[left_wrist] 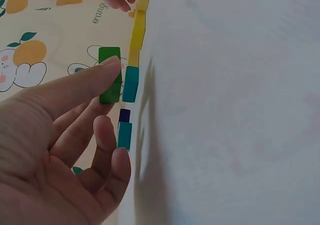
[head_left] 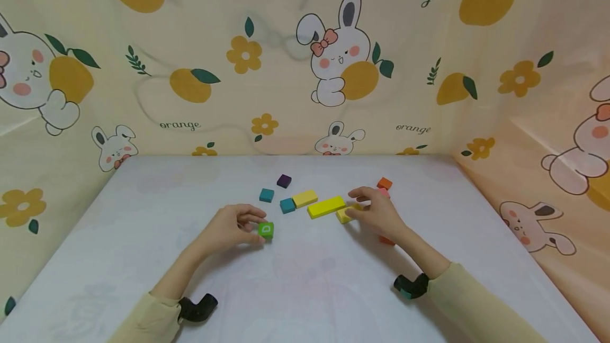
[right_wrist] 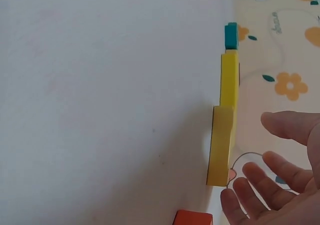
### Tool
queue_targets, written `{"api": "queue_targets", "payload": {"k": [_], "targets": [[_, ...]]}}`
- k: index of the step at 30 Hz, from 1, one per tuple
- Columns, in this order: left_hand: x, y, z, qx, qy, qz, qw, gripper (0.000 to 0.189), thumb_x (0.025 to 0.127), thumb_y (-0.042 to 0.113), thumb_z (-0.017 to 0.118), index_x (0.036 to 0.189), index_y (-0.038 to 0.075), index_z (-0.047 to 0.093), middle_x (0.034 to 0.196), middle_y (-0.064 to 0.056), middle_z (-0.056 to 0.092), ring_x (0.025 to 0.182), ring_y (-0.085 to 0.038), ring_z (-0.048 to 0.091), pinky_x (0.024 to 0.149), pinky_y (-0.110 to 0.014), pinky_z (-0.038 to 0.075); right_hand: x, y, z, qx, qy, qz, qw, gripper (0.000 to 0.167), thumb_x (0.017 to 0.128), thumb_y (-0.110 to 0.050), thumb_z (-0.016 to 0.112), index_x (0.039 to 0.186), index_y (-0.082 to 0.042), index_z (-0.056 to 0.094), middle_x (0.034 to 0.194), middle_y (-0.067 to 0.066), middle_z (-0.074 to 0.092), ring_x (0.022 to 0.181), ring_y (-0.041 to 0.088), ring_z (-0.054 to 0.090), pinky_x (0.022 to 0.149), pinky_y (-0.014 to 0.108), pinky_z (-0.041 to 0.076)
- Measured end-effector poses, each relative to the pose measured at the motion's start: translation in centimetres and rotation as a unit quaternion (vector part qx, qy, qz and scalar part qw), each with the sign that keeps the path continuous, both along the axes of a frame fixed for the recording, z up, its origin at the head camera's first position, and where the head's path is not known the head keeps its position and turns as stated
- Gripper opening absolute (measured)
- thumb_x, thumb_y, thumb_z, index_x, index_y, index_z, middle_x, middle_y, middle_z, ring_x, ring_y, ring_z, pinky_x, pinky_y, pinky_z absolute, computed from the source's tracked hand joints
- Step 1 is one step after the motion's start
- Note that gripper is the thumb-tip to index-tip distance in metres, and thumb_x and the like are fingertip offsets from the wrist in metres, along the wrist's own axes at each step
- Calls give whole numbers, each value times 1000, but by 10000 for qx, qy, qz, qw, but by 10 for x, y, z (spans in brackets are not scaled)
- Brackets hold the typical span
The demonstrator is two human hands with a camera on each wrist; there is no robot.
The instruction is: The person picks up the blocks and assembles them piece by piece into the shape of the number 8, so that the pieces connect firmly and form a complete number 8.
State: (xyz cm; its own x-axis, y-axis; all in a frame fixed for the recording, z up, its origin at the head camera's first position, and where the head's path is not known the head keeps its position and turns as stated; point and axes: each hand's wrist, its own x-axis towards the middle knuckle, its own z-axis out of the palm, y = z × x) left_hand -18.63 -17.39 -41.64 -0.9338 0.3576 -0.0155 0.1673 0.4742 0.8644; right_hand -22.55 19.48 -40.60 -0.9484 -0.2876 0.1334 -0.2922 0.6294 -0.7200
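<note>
The left hand (head_left: 230, 229), reaching in from lower left, pinches a green letter block (head_left: 266, 230) between thumb and fingers just left of and below the frame's center, with a teal block (head_left: 287, 206) up and to the right. That block lies nearer this hand than the right hand (head_left: 379, 215), which hovers, fingers apart and holding nothing, at center right above a pale yellow block (head_left: 343, 217). Between them, a bright yellow bar (head_left: 326, 207) slants lengthwise toward upper right.
</note>
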Motion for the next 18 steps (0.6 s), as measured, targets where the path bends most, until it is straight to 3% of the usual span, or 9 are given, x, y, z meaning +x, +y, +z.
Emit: {"api": "queue_targets", "payload": {"k": [5,13,18], "targets": [[1,0,-7,-40,-178,90,9998,52,71,15,90,117,8,67,102,4,72,78,-20,58,69,-31,48,-5,4,-4,-228,-188,-114,9995,40,86,-14,77,119,3,64,118,17,64,109,34,58,87,43,52],[-2,1,-11,-44,-128,269,9995,50,71,11,90,115,8,67,100,5,72,74,-19,57,67,-30,48,-11,5,0,-343,-899,-510,9940,40,89,-23,74,121,-2,63,118,11,63,111,29,54,91,45,47],[-4,1,-14,-70,-186,290,9994,54,71,13,90,118,7,66,103,4,72,77,-18,60,73,-32,49,-20,6,2,-392,-1075,-535,9920,39,89,-23,75,121,-3,65,116,9,65,109,28,54,90,40,47]]}}
